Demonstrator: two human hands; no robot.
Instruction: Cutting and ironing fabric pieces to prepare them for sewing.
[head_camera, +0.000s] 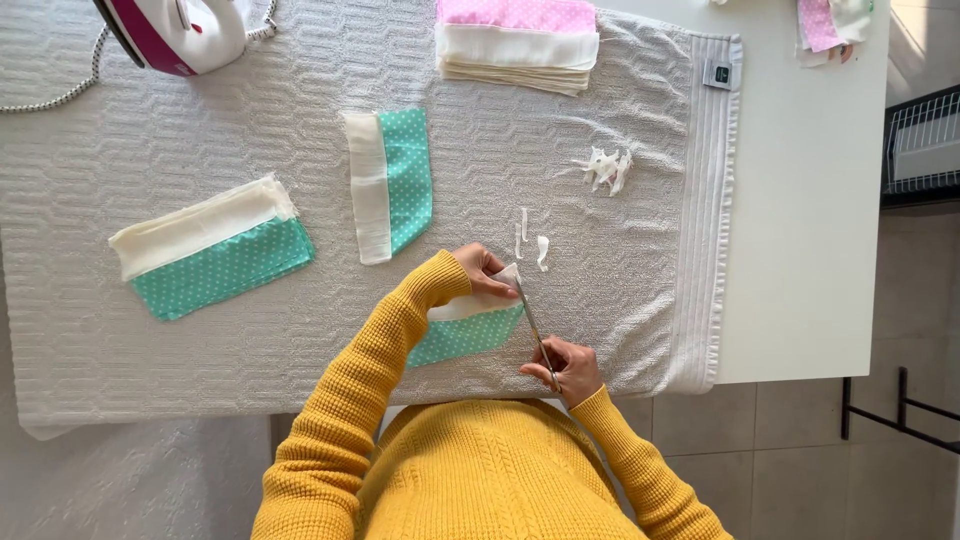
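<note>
Scissors (534, 330) in right hand (566, 366) trim fabric piece (466, 325) held by left hand (483, 270).

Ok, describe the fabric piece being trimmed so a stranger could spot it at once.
On the grey towel, go to the near edge by the yellow sleeve. The teal-and-cream piece lies there, pinched by the left hand. Unlike the two other teal pieces, scissors are cutting it.

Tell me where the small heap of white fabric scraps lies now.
In the head view, the small heap of white fabric scraps lies on the grey towel, right of the folded teal-and-cream cloth.
</note>
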